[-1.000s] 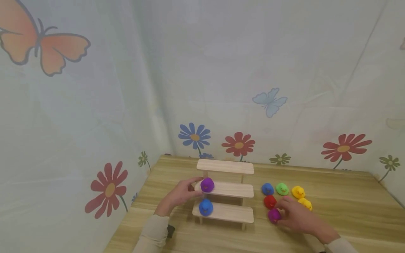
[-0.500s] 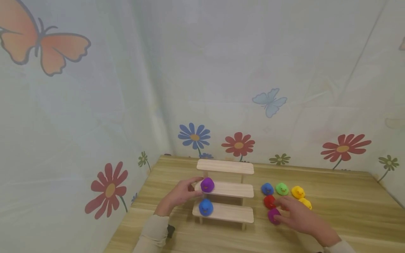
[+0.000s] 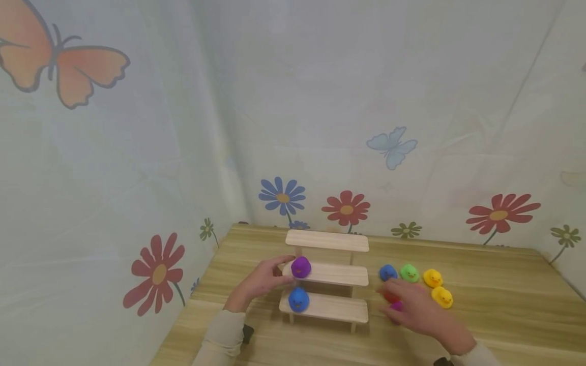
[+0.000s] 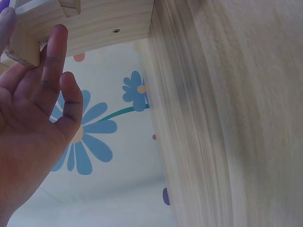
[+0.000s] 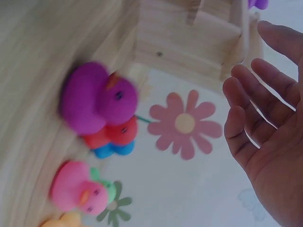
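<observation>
At the left end of a three-step wooden stand [image 3: 336, 273], my left hand [image 3: 262, 278] holds the end of the middle shelf, thumb in front and fingers behind. Right beside its fingertips, a purple rubber duck [image 3: 300, 267] sits on that shelf. Below, a blue duck [image 3: 299, 300] sits on the lowest shelf. My right hand [image 3: 418, 307] hovers over the loose ducks, its fingers spread and holding nothing in the right wrist view. Under it in the head view are a magenta duck [image 5: 97, 97] and a red duck [image 5: 124, 130], partly hidden; a pink duck [image 5: 75, 187] shows in the right wrist view.
Behind the right hand stand another blue duck [image 3: 388, 272] and a green duck [image 3: 409, 273]. Two yellow ducks [image 3: 432, 278] are to their right. The wooden table [image 3: 503, 284] meets a curtain [image 3: 412, 91] printed with flowers and butterflies.
My right hand has moved left, from beside the magenta duck to over it and the red one, uncovering the front yellow duck. My left hand has stayed at the shelf end.
</observation>
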Demonstrator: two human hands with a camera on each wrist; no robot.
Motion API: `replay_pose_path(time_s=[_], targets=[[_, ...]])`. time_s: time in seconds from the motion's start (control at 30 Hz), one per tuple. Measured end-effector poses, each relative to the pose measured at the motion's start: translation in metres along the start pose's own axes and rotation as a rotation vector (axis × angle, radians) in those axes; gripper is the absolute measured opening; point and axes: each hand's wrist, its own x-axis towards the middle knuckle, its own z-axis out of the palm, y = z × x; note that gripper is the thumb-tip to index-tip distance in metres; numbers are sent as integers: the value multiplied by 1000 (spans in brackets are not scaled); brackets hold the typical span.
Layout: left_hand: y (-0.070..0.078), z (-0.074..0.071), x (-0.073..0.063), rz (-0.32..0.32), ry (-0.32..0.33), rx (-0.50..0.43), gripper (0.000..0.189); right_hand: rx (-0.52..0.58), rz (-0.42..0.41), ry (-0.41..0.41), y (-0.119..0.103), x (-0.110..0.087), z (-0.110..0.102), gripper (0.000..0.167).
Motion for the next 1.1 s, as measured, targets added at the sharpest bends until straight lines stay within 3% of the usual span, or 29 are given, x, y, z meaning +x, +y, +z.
replay_pose_path(time_s=[0.2, 0.3, 0.53, 0.8, 1.1], targets=[[0, 0, -1, -3, 0, -6, 58, 105, 4, -24, -16, 14, 2, 28], [0, 0, -1, -10, -2, -9, 58, 103, 9, -31, -24, 22, 6, 29], [-2, 1, -1, -5, -3, -5, 58, 143, -58, 21, -37, 34, 15, 25], [-2, 2, 0, -4, -3, -13, 59, 172, -8, -48, -45, 43, 17, 26], [-1, 1, 2, 2, 6, -34, 57, 137, -49, 32, -50, 60, 24, 29]])
